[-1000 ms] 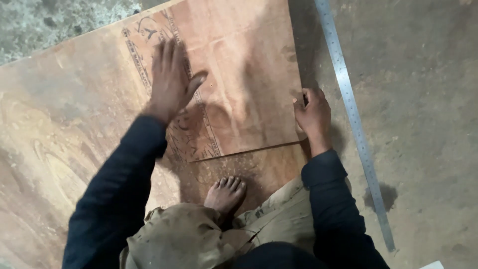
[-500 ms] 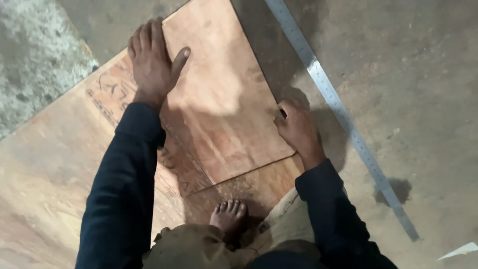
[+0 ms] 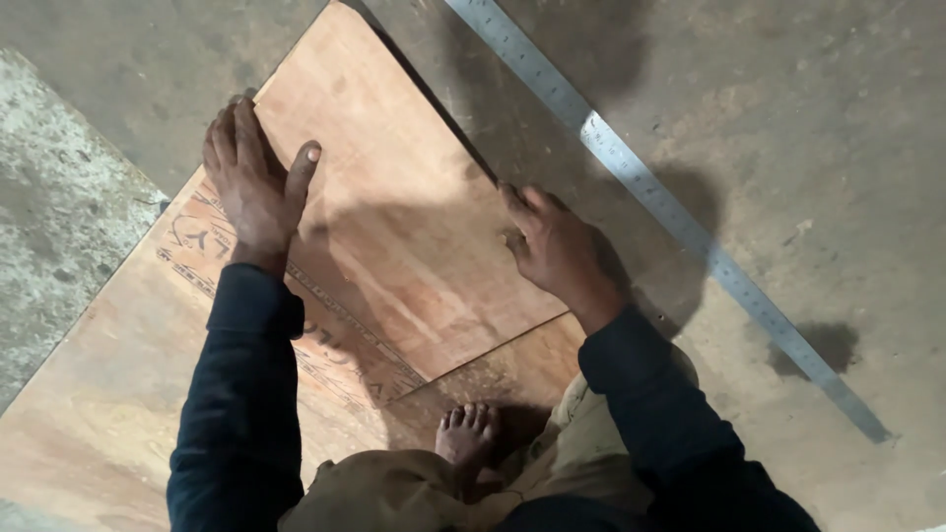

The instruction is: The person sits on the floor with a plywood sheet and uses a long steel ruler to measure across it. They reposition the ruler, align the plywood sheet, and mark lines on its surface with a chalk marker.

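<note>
A small cut plywood panel (image 3: 394,227) lies on top of a larger plywood sheet (image 3: 108,394) on the floor. My left hand (image 3: 251,187) presses flat on the panel's left edge, fingers spread toward its far corner. My right hand (image 3: 552,246) grips the panel's right edge, fingers curled over it. Both sleeves are dark blue. My bare foot (image 3: 468,433) rests on the larger sheet just below the panel's near corner.
A long steel ruler (image 3: 650,192) lies diagonally on the concrete floor (image 3: 788,118) to the right of my right hand. Rougher speckled concrete (image 3: 54,207) shows at the left. My bent knee in khaki trousers (image 3: 394,493) fills the bottom.
The small panel has slid and turned away from me across the larger sheet, with both hands moving along on its edges. The view has swung, so the ruler now runs more diagonally.
</note>
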